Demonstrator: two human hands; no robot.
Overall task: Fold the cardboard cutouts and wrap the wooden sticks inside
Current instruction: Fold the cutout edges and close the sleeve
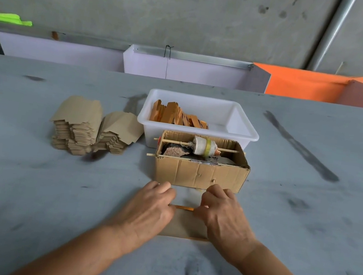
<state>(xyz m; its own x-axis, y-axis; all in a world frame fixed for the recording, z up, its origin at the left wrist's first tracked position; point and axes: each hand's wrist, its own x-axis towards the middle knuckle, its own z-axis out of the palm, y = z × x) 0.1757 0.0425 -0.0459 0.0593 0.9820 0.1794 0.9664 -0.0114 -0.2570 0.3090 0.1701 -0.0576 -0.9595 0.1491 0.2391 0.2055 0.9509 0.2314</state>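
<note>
A brown cardboard cutout lies flat on the grey table in front of me. An orange wooden stick shows at its far edge, between my hands. My left hand grips the cutout's left end with curled fingers. My right hand grips the right end the same way. Two stacks of cardboard cutouts stand at the left. More orange wooden sticks lie in a white tub.
An open cardboard box stands just beyond my hands; it holds a spool of twine on a thin skewer and some rags. White and orange boards line the table's far edge.
</note>
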